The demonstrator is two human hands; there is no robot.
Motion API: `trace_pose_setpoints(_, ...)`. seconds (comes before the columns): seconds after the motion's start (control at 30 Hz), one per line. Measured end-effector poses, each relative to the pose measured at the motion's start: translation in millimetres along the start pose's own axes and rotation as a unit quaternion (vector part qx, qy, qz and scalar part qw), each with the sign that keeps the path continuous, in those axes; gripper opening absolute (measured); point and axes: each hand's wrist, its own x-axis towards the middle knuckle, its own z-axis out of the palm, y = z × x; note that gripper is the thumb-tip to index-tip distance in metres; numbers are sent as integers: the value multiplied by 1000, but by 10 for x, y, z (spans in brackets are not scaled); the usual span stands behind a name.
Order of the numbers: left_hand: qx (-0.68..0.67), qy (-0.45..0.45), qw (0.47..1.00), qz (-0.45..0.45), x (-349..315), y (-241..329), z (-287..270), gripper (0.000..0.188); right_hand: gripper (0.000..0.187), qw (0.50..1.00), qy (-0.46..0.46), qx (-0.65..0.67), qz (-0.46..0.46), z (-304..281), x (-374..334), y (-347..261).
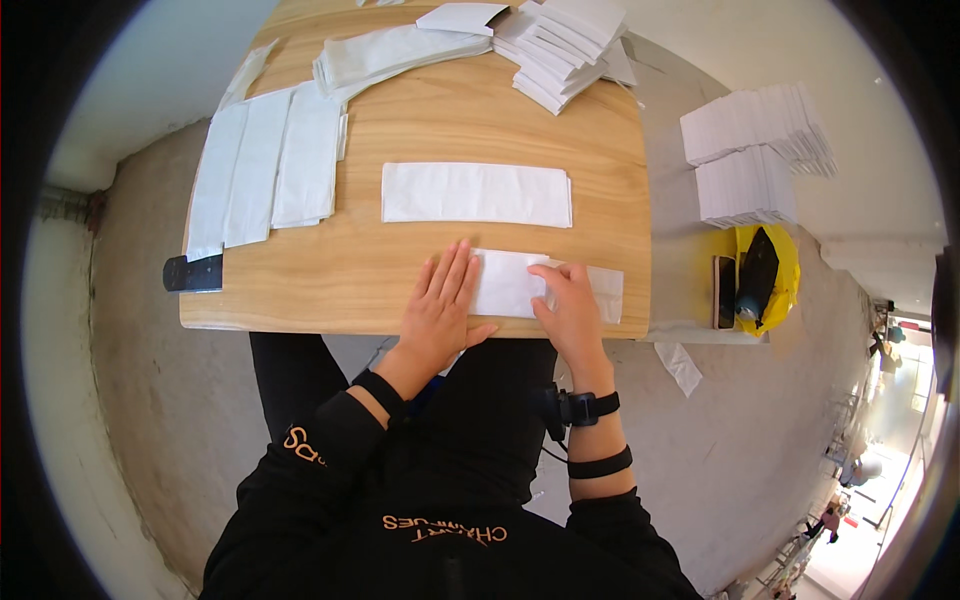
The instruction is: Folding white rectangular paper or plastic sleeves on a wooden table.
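Observation:
Near the front edge of the table lies a flat white packet (508, 283). Its right end continues as a thinner, see-through plastic sleeve (606, 292). My left hand (436, 308) rests flat at the packet's left end, fingers stretched and together, thumb out along the near side. My right hand (571, 308) is closed with bent fingers, thumb and index finger pinching the packet where the white part meets the sleeve. Just beyond both hands lies a long white folded strip (476, 194), touched by neither.
Several white strips (258, 165) lie side by side at the left, above a dark flat object (193, 274). Farther back are a pile of translucent sleeves (405, 55) and stacked white cards (562, 50). More white stacks (745, 150) and a yellow bag (783, 285) stand at the right.

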Motion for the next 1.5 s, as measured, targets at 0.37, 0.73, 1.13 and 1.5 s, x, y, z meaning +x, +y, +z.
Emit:
trace_pose_setpoints(0.37,-31,2,999,-6,23,-9,-46,84,32,993,-90,16,75,-104,261,203)
trace_pose_setpoints(0.73,-93,113,987,-72,564,-780,-314,33,18,980,64,-187,-38,16,976,266)
trace_pose_setpoints(1.13,-101,152,980,-86,700,-969,-260,5,4,991,50,-126,-14,-68,1033,287)
trace_pose_setpoints(1.5,-160,216,960,-83,619,-913,-506,8,7,985,166,31,-26,-49,919,36)
